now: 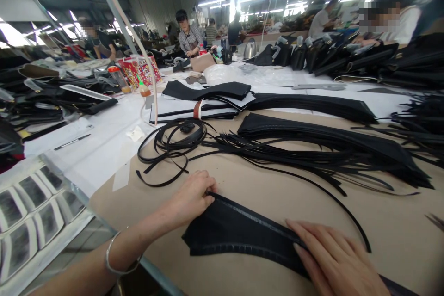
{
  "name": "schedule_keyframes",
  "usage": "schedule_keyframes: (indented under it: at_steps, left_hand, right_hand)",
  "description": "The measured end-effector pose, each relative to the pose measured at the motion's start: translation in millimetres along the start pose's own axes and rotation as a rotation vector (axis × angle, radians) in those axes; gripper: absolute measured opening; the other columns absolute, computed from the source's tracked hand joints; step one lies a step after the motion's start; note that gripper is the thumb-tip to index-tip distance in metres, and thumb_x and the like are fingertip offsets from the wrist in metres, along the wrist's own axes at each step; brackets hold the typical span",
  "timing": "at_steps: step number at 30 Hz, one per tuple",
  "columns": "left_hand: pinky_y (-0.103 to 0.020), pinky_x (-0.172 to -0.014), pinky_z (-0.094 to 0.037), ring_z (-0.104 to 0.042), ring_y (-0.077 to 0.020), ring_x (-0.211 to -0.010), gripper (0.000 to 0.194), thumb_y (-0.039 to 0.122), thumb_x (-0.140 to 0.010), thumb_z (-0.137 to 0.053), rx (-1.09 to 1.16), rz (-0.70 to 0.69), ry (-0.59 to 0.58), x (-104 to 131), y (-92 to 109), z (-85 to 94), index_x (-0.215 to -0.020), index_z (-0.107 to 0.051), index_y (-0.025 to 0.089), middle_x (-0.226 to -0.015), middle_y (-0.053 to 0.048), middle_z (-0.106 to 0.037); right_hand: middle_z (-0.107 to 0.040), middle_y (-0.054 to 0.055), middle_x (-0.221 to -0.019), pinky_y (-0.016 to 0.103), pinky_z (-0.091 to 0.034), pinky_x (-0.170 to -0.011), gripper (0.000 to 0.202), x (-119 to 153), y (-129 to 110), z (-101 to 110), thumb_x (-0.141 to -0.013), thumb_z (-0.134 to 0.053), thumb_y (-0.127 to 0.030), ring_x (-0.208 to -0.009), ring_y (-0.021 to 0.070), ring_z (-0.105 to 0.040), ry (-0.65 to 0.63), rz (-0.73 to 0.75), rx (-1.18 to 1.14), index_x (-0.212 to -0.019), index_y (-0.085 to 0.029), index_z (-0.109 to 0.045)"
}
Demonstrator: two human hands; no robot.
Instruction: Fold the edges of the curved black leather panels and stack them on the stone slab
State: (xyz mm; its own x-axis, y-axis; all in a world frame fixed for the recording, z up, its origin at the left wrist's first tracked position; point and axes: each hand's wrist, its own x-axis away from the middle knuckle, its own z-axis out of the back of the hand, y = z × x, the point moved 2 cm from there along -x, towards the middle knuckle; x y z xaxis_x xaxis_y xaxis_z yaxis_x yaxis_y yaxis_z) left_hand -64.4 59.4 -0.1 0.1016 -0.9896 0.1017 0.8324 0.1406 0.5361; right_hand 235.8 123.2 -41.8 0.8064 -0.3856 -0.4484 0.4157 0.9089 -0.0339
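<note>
A long curved black piece (239,229) lies on the tan table surface (163,222), with pale lines along both its edges. My left hand (196,194) has its fingers pinched on the upper left corner of this piece. Stretched flat over the right part of the same piece is my right hand (333,254), its fingers close together along the upper edge. The piece's right part is partly hidden under that hand.
Thin black strips (277,148) and a coiled strip (169,141) lie beyond my hands. Stacked curved black pieces (329,141) stand behind. Scissor tips (435,221) show at right, a pen (72,142) at left. A pole (114,4) rises at back left; people work beyond.
</note>
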Motion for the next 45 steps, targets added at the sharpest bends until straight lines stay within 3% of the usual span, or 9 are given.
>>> schedule_keyframes:
  at_steps: [3,6,9,12,19,23,34,45]
  left_hand:
    - [-0.030,-0.080,-0.043,-0.056,-0.0187,-0.089,0.017,0.005,-0.073,-0.058,0.040,-0.021,-0.013,-2.6,-3.1,2.3,-0.077,-0.066,0.019,-0.086,-0.001,-0.060]
    - [-0.028,-0.081,-0.044,-0.058,-0.0172,-0.089,0.019,0.006,-0.077,-0.057,0.080,-0.057,-0.032,-4.2,-7.5,4.4,-0.082,-0.069,0.020,-0.087,-0.001,-0.062]
    - [-0.026,-0.080,-0.045,-0.059,-0.0161,-0.086,0.019,0.008,-0.080,-0.057,0.112,-0.099,-0.050,-5.4,-12.7,5.6,-0.084,-0.071,0.020,-0.086,-0.001,-0.064]
    - [-0.025,-0.080,-0.046,-0.060,-0.0158,-0.087,0.017,0.009,-0.081,-0.059,0.133,-0.136,-0.053,-5.7,-16.4,5.6,-0.085,-0.071,0.020,-0.086,-0.001,-0.064]
    - [-0.025,-0.086,-0.045,-0.060,-0.0151,-0.093,0.021,0.006,-0.086,-0.057,0.095,-0.246,-0.016,-2.9,-15.9,3.6,-0.095,-0.070,0.019,-0.093,-0.002,-0.065]
    - [-0.025,-0.082,-0.044,-0.058,-0.0148,-0.089,0.022,0.003,-0.087,-0.054,0.031,-0.313,-0.014,-2.5,-15.3,0.9,-0.091,-0.069,0.018,-0.090,-0.002,-0.064]
    - [-0.028,-0.077,-0.041,-0.054,-0.0167,-0.086,0.020,0.011,-0.095,-0.045,-0.189,-0.476,0.017,1.8,-18.0,-1.4,-0.093,-0.064,0.018,-0.088,-0.003,-0.061]
    - [-0.034,-0.076,-0.039,-0.050,-0.0181,-0.082,0.020,0.011,-0.096,-0.043,-0.560,-0.700,0.080,14.7,-13.4,-5.5,-0.086,-0.060,0.015,-0.086,-0.004,-0.059]
  right_hand:
    - [-0.062,0.007,-0.110,0.037,-0.039,-0.082,0.029,-40.5,-19.8,-5.0,-0.098,-0.038,-0.019,-0.097,0.0238,-0.055,-0.033,-0.051,-0.146,-0.123,-0.017,-0.052]
    - [-0.060,0.008,-0.108,0.039,-0.039,-0.082,0.024,-75.2,-37.0,-17.9,-0.095,-0.046,-0.015,-0.097,0.0254,-0.053,-0.165,-0.132,-0.272,-0.118,-0.018,-0.054]
    - [-0.059,0.006,-0.100,0.040,-0.037,-0.083,0.019,-97.5,-47.4,-28.9,-0.092,-0.055,-0.011,-0.096,0.0256,-0.052,-0.302,-0.212,-0.328,-0.109,-0.020,-0.058]
    - [-0.058,0.003,-0.090,0.039,-0.035,-0.081,0.012,-107.0,-50.8,-33.8,-0.091,-0.058,-0.008,-0.091,0.0244,-0.051,-0.352,-0.258,-0.369,-0.093,-0.019,-0.060]
    - [-0.054,0.002,-0.087,0.035,-0.035,-0.078,0.016,-103.6,-48.6,-41.0,-0.089,-0.058,-0.002,-0.086,0.0223,-0.048,-0.345,-0.254,-0.462,-0.086,-0.018,-0.056]
    - [-0.053,0.002,-0.086,0.035,-0.036,-0.075,0.017,-101.0,-47.6,-45.1,-0.090,-0.056,-0.002,-0.084,0.0221,-0.048,-0.306,-0.195,-0.506,-0.087,-0.018,-0.054]
    - [-0.052,0.006,-0.093,0.038,-0.042,-0.077,0.027,-86.1,-45.6,-45.6,-0.090,-0.041,0.004,-0.087,0.0235,-0.046,-0.220,-0.035,-0.528,-0.100,-0.016,-0.056]
    - [-0.056,0.005,-0.097,0.035,-0.039,-0.074,0.035,-80.2,-50.2,-43.3,-0.077,-0.056,0.008,-0.083,0.0217,-0.046,-0.126,0.105,-0.359,-0.104,-0.014,-0.058]
